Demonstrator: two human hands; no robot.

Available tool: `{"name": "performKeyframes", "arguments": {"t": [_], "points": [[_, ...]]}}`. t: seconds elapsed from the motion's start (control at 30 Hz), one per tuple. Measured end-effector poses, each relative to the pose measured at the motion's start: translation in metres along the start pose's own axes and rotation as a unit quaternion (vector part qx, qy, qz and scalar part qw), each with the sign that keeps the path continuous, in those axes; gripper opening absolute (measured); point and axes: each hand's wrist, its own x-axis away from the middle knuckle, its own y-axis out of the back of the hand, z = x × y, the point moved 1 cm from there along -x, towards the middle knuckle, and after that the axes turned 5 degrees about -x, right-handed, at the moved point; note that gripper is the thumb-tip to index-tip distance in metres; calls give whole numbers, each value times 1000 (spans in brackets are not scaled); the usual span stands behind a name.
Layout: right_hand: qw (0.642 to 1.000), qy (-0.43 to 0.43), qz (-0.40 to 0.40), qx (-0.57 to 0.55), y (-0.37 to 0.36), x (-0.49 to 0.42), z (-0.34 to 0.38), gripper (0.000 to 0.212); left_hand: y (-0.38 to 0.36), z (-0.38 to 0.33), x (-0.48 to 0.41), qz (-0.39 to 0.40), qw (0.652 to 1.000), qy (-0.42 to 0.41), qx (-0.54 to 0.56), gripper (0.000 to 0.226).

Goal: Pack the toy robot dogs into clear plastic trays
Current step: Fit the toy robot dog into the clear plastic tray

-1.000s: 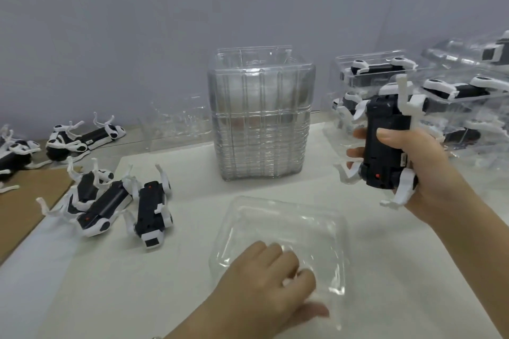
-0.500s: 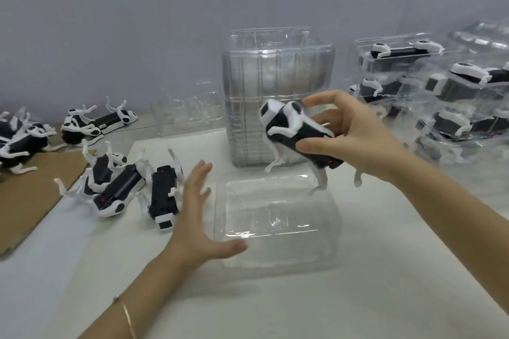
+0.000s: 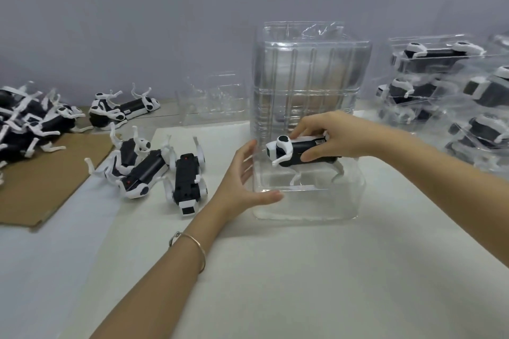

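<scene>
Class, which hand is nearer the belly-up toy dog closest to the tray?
Left: left hand just right of the belly-up dog; right hand holds another dog over the tray.

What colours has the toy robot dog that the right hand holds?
The small plastic toy robot dog is black with white head and legs; head view.

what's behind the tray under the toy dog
A tall stack of clear trays stands behind the tray. The right hand and the toy dog it holds cover the stack's lower front, so whether stack and tray touch is hidden.
</scene>
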Motion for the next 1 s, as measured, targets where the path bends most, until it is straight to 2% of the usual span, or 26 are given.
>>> {"name": "performKeyframes", "arguments": {"t": [0.17, 0.27, 0.4, 0.5, 0.6, 0.67, 0.73, 0.77, 0.87, 0.93, 0.97, 1.0], "points": [[1000, 15, -11, 24, -16, -4, -6, 38, 0, 2, -1, -8, 1000, 1, 18, 114], [998, 44, -21, 32, -17, -1, -10, 38, 1, 0, 0, -8, 1000, -3, 19, 118], [996, 45, 16, 72, -23, 0, -13, 35, -1, 0, -1, -5, 1000, -12, 2, 116], [997, 60, -15, 40, -33, 1, -17, 35, -1, 2, -1, 6, 1000, -14, 0, 110], [998, 56, -23, 13, -38, 0, -17, 35, 1, 4, -2, 14, 1000, -9, 5, 113], [988, 113, -57, 90, -39, 1, -17, 27, 1, 6, -3, 13, 1000, -4, 12, 115], [954, 200, -133, 182, -39, 2, -14, 21, 0, 8, -4, 14, 1000, -2, 14, 116], [939, 222, -146, 219, -41, 2, -10, 21, 0, 8, -4, 14, 1000, -4, 13, 116], [926, 229, -108, 281, -46, -4, -3, 23, 0, 9, -3, 18, 1000, -5, 15, 116], [946, 200, -150, 207, -37, 2, -4, 20, 0, 5, -6, 11, 999, 11, 49, 108], [959, 165, -197, 118, -31, 9, -7, 19, 0, 2, -9, -11, 996, 32, 77, 100], [956, 126, -264, 15, -27, 18, -12, 21, 0, -1, -14, -44, 992, 62, 102, 94]]}}
